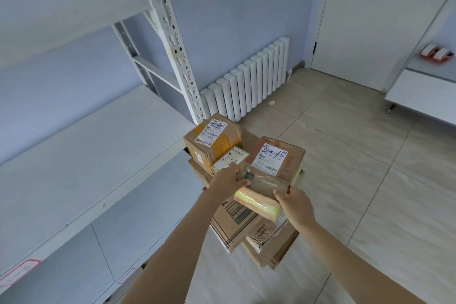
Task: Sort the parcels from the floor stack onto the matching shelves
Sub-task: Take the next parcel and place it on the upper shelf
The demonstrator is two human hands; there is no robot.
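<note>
Parcel [272, 168] long axis pointing away, label up; left hand [228, 180], right hand [293, 203] grip clamped on near corners.

Open floor [345, 155] lies right of the parcel stack [237, 224] — shelf rack [170, 32] crowds its left.

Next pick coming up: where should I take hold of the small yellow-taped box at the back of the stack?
Take the yellow-taped box by its two opposite side faces, coming down from above. It sits on top of the floor stack with its labelled face up and sides exposed; the shelf lies close on the left, so a top approach looks clearest.
</note>
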